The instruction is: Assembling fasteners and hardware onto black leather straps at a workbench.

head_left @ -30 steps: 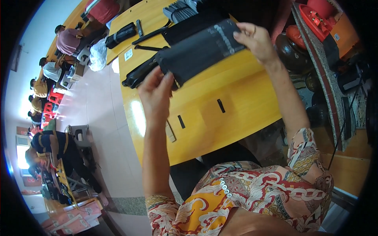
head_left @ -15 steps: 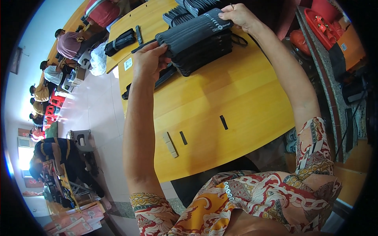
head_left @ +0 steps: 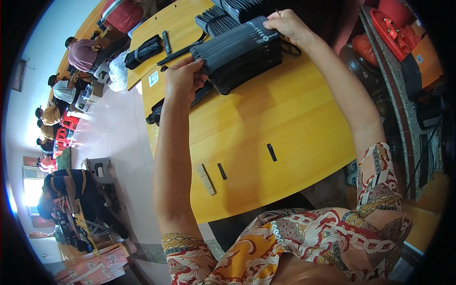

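Note:
A flat, ribbed black fabric piece (head_left: 232, 43) with pale print near its right end lies across the top of a thick black stack (head_left: 247, 73) at the far side of the yellow table (head_left: 304, 118). My left hand (head_left: 184, 78) pinches its left end between thumb and fingers. At the opposite end, my right hand (head_left: 289, 26) grips the far right corner. Both arms are stretched forward. Whether the piece is joined to the stack beneath, I cannot tell. Just behind stand more ribbed black bundles (head_left: 216, 23), bound with a band.
A tied black bundle (head_left: 144, 51) and narrow black bars (head_left: 166, 42) lie far left. Nearer are small black strips (head_left: 271, 152), a beige strip (head_left: 206, 179) and a white label (head_left: 153, 79). A red tray (head_left: 392, 35) sits right; several people work left.
The held piece sits slightly lower in view, tilted a little flatter over the stack. Both hands keep their hold. The table has shifted slightly down in the picture.

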{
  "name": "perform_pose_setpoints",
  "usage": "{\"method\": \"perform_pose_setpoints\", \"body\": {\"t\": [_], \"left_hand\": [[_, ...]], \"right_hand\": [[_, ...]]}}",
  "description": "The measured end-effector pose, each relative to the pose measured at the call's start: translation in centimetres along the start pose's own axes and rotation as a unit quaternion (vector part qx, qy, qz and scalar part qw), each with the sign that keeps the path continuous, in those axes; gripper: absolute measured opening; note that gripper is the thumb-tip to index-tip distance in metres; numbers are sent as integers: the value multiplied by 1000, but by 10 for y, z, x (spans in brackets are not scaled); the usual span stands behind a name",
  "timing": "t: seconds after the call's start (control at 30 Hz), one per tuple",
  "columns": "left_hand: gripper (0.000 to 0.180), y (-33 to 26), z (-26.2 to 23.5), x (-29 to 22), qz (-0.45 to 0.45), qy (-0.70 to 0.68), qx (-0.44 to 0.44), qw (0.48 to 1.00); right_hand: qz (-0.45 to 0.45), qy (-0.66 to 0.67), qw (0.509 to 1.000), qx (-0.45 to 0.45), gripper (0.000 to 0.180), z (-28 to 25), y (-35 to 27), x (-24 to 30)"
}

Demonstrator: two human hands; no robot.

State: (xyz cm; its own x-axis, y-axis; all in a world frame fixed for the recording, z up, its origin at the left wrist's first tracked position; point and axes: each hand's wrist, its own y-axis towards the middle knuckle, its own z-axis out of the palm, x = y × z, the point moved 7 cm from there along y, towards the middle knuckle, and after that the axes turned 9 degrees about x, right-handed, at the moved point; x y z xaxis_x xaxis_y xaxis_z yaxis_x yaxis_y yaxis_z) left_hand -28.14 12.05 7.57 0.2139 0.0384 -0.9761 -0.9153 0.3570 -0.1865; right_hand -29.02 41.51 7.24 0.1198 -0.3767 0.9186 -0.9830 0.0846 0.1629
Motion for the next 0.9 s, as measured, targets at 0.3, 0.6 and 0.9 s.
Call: {"method": "perform_pose_setpoints", "body": {"t": [0.3, 0.6, 0.9], "left_hand": [[29, 3, -5, 8, -22, 44, -21, 999], [55, 3, 5, 5, 7, 201, 11, 979], [44, 6, 1, 24, -15, 187, 61, 980]], "right_hand": [[-27, -17, 998, -48, 40, 7, -9, -6], [-134, -258, 957, -13, 34, 14, -9, -3], [-178, -249, 949, -78, 34, 25, -21, -22]]}}
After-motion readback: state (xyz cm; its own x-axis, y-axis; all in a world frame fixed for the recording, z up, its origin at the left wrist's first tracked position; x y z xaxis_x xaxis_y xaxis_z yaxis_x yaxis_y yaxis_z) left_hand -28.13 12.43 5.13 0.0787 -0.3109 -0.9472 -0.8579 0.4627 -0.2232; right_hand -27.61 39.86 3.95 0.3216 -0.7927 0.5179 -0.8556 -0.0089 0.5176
